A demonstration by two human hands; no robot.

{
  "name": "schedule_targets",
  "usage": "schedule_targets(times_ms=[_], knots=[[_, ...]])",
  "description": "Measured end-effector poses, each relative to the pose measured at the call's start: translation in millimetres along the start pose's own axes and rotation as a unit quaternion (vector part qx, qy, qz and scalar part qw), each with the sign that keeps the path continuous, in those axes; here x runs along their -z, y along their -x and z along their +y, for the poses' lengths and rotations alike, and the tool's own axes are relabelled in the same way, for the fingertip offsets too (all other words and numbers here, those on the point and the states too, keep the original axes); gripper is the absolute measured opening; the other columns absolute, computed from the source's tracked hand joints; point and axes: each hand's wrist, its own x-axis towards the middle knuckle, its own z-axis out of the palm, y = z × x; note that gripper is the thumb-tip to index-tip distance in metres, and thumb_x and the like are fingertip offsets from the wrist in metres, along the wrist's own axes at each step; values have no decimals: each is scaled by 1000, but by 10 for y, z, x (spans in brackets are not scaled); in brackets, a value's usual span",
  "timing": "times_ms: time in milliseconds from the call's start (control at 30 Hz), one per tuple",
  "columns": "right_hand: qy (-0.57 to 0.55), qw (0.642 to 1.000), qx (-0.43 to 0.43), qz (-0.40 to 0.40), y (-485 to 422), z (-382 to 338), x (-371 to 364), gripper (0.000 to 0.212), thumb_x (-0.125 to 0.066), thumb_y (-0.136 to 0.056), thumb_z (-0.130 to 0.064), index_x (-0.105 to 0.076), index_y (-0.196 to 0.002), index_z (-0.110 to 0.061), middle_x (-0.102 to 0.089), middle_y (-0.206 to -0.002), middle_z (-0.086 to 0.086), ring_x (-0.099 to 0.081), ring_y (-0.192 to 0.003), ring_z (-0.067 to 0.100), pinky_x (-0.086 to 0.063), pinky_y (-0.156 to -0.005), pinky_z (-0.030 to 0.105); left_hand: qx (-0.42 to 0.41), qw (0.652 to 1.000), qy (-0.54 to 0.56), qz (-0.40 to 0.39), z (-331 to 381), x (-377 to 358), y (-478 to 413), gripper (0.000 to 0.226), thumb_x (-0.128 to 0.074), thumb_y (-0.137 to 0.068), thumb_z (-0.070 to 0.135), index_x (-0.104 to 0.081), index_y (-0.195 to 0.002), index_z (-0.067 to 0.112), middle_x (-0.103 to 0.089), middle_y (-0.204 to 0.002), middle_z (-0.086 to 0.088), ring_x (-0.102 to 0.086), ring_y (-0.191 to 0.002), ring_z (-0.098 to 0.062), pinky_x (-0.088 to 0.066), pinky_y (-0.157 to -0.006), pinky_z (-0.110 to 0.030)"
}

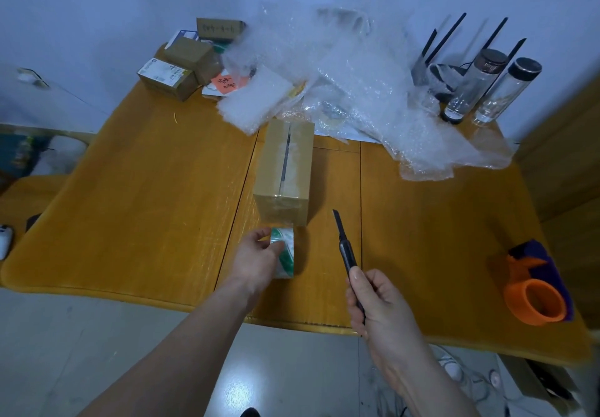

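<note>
A brown cardboard box point(283, 170) stands in the middle of the wooden table point(136, 196), its top seam covered with clear tape. My left hand point(255, 257) grips a roll of clear tape with a green-and-white core point(287, 249) just in front of the box, and a strip of tape runs from the roll to the box's near face. My right hand point(380, 303) holds a black utility knife point(345, 251), blade extended and pointing up toward the box's near right corner, a short way from it.
Crumpled bubble wrap point(350, 92) covers the table's back. Small cardboard boxes point(181, 66) sit at the back left, two glass bottles point(487, 88) and a black rack at the back right. An orange tape dispenser point(535, 293) lies near the right front edge.
</note>
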Motion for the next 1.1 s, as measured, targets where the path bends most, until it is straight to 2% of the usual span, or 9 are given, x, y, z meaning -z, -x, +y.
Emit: schedule_targets(times_ms=[167,233,367,500,667,800,933,1033,1100], knots=[[13,999,-31,-3,16,-108,-70,35,-56,-94,-52,-69,-102,-21,-61,-80,0,-54,-70,11,-45,-54,20,15,1000,23,3,-9,-8,-46,47,-69,-94,29,-55,-138,18,-67,-127,-9,-66,-105,-25,-57,-73,-30],[115,993,22,-15,-36,-225,-124,31,-51,-97,-54,-66,-103,-28,-58,-79,-2,-54,-71,11,-47,-61,25,22,999,29,-3,-14,-4,-61,46,-71,-92,32,-58,-134,18,-68,-124,-9,-68,-104,-26,-59,-77,-34],[313,936,160,-14,-360,-561,-304,24,-41,-103,-49,-57,-109,-33,-61,-81,0,-59,-70,15,-47,-62,29,23,998,51,-6,-35,4,-61,44,-72,-92,33,-57,-131,19,-68,-115,-5,-69,-98,-24,-60,-85,-39],[409,872,267,-39,-726,-848,-564,25,-39,-105,-43,-58,-110,-26,-59,-72,-3,-54,-57,11,-46,-53,32,30,996,86,-17,-55,29,-74,42,-73,-91,34,-61,-130,24,-72,-111,-6,-72,-97,-24,-61,-87,-46],[356,902,243,-36,-940,-941,-665,45,-36,-105,-48,-63,-96,-13,-48,-66,-4,-44,-57,12,-37,-53,30,35,994,100,-34,-37,32,-111,28,-71,-93,29,-64,-121,29,-72,-111,-6,-73,-97,-25,-62,-88,-50],[347,910,227,-32,-1014,-807,-644,38,-36,-106,-42,-62,-95,-16,-45,-62,-7,-39,-49,4,-34,-45,21,37,994,97,-46,-53,52,-150,25,-70,-93,27,-66,-118,28,-74,-108,-6,-74,-93,-24,-63,-85,-47],[324,920,216,-44,-1061,-741,-631,33,-38,-105,-42,-62,-103,-21,-44,-63,-8,-38,-44,2,-33,-40,16,36,994,83,-64,-51,71,-196,20,-68,-95,21,-68,-115,23,-75,-104,-10,-74,-85,-24,-62,-71,-38],[360,897,244,-75,-1080,-739,-675,29,-47,-103,-42,-54,-124,-23,-54,-77,-11,-51,-57,-1,-41,-51,14,37,994,71,-74,-26,69,-212,9,-66,-94,21,-69,-102,20,-75,-104,-15,-72,-85,-29,-61,-76,-42],[434,847,289,-98,-1125,-739,-703,49,-56,-101,-35,-41,-147,-24,-65,-109,-8,-63,-91,5,-50,-74,19,43,994,68,-79,3,59,-227,10,-66,-93,24,-70,-100,18,-75,-108,-18,-72,-94,-36,-59,-89,-49]])
